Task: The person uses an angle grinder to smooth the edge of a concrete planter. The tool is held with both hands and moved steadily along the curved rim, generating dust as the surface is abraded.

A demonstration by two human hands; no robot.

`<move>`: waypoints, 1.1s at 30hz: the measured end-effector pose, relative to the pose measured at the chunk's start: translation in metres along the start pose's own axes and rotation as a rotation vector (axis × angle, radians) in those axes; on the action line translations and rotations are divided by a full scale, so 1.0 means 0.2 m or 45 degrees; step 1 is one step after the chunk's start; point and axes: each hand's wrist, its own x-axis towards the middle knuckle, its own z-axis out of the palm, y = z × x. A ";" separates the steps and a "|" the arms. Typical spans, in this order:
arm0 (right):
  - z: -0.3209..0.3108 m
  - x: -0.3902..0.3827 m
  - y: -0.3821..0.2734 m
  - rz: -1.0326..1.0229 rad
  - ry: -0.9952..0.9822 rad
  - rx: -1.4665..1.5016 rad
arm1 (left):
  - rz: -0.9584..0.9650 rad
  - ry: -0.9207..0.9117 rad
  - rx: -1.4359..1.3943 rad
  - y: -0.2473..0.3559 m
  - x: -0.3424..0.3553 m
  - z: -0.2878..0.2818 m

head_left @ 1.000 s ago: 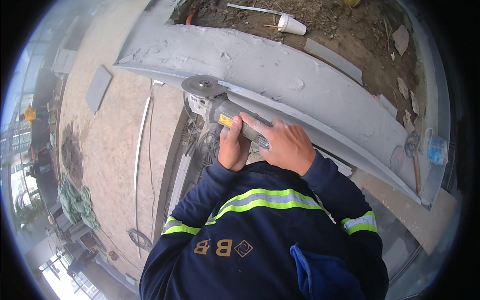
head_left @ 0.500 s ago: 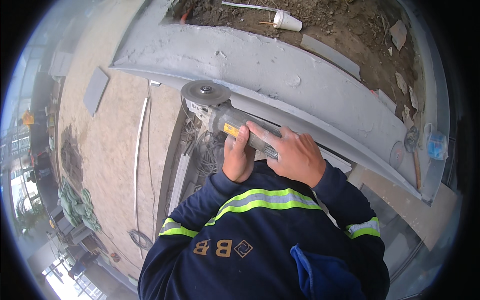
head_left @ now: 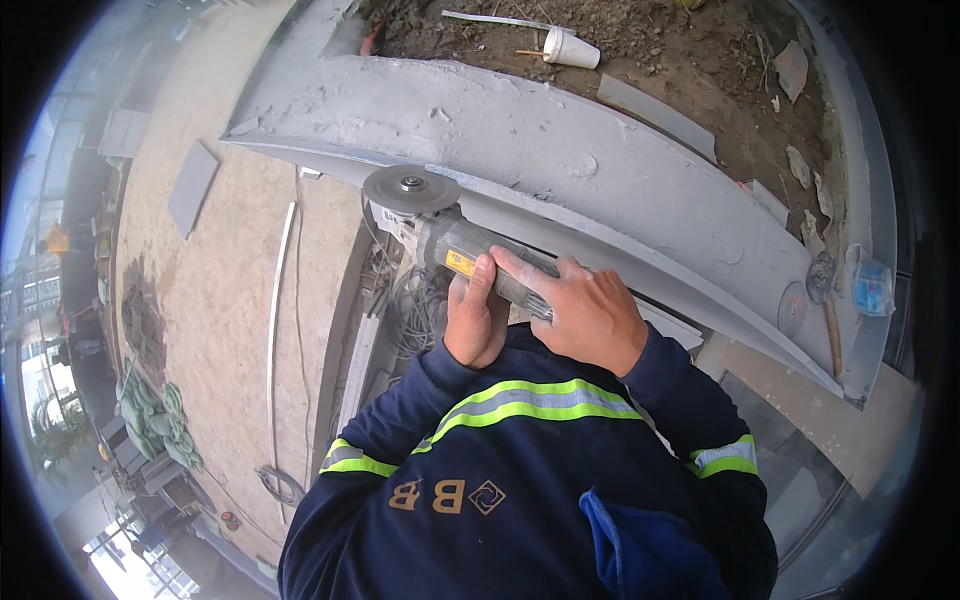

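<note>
An angle grinder (head_left: 450, 240), grey and dusty with a yellow label, is held in both my hands in front of my chest. Its round cutting disc (head_left: 412, 189) faces up at the far left end, beside the edge of the grey ledge (head_left: 470, 120). My left hand (head_left: 476, 320) wraps the body from below, thumb along its side. Over the rear of the body lies my right hand (head_left: 590, 312), its index finger stretched along the top and the other fingers curled round it. The underside of the grinder is hidden.
Beyond the ledge is a soil bed with a white cup (head_left: 571, 48). At right on the ledge lie a hammer (head_left: 828, 300), a spare disc (head_left: 793, 308) and a blue packet (head_left: 872, 288). Coiled cable (head_left: 415, 315) and a long white strip (head_left: 280, 330) lie at left.
The view has shifted very slightly. Both hands keep the same hold on the angle grinder, which stays in the same place.
</note>
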 end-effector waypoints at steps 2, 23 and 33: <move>0.01 -0.03 0.00 0.022 0.007 0.010 | 0.021 0.008 0.020 -0.01 -0.03 0.03; 0.01 -0.07 0.03 0.038 0.002 0.012 | 0.038 0.010 0.009 -0.05 -0.05 0.06; 0.05 0.06 0.05 -0.025 0.100 0.035 | -0.011 0.002 -0.109 -0.02 0.08 -0.05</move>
